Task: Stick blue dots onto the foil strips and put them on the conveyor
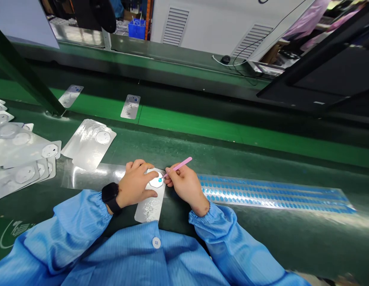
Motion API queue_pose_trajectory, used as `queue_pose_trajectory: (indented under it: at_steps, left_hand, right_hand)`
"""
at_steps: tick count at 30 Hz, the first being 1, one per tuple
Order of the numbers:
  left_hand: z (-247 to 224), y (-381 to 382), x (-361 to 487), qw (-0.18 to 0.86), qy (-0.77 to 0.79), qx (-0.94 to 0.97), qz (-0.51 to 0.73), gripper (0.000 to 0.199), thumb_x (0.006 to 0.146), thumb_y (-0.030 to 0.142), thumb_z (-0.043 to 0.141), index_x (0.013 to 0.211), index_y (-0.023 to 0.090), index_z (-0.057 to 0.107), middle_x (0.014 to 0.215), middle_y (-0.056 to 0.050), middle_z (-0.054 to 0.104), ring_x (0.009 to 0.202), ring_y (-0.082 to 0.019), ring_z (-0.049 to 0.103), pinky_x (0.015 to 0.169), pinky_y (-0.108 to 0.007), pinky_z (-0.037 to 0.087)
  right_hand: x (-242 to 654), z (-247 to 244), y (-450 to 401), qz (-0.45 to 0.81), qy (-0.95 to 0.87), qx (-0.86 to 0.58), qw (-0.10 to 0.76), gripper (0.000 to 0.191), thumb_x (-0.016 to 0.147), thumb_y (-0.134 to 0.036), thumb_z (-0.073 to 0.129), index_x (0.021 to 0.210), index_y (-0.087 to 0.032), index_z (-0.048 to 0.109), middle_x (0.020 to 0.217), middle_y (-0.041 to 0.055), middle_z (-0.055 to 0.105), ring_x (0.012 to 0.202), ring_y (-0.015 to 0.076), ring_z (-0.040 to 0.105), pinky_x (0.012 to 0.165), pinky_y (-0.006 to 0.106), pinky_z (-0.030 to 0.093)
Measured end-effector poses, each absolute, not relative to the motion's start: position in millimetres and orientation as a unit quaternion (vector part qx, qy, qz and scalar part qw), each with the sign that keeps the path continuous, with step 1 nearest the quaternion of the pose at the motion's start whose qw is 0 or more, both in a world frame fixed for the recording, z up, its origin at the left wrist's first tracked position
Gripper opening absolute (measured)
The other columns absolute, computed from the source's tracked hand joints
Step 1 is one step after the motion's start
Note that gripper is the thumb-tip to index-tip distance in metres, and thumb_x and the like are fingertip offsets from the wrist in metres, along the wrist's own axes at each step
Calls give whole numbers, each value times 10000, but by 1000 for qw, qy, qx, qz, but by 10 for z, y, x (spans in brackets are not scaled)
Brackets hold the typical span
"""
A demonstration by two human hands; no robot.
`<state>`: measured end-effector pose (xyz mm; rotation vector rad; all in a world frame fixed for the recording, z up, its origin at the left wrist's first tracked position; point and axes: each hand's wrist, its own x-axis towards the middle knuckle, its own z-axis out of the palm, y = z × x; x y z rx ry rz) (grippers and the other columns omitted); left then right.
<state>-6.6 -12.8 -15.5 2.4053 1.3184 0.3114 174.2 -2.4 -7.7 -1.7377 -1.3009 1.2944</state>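
A silvery rectangular plate [149,206] with a white rounded patch near its top lies before me. A small blue piece [160,180] shows on that patch. My left hand [137,182] rests over the plate's left side, fingers apart, with the thumb and a finger on its surface. Pink tweezers [181,163] are pinched in my right hand [184,184], their tip at the blue piece. Right of my hands lies a clear strip [261,192] with rows of blue pieces.
Similar plates are stacked [91,147] at the left, with a larger pile [20,151] beyond them. Two single plates [130,106] [71,96] lie on the green belt [178,122]. A green post [29,71] stands at the upper left; a dark monitor-like panel [330,75] is at the right.
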Motion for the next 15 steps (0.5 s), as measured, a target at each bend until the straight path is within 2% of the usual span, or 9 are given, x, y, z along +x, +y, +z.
queue_pose_trajectory:
  at_steps: [8, 15]
  left_hand:
    - [-121, -148, -65, 187, 457, 864, 95, 324, 689, 417, 783, 991, 329, 707, 1235, -73, 550, 1129, -318, 409, 862, -479, 299]
    - [-81, -158, -53, 184, 467, 862, 76, 324, 717, 422, 760, 1025, 344, 696, 1260, -73, 531, 1159, -328, 397, 860, -485, 294]
  right_hand:
    - [1768, -165, -76, 429, -569, -630, 307, 143, 812, -359, 543, 772, -221, 537, 601, 30, 677, 546, 201, 668, 543, 305, 535]
    - [1779, -221, -91, 396, -605, -613, 319, 132, 830, -344, 524, 781, -222, 528, 571, 12, 665, 538, 193, 665, 542, 288, 515]
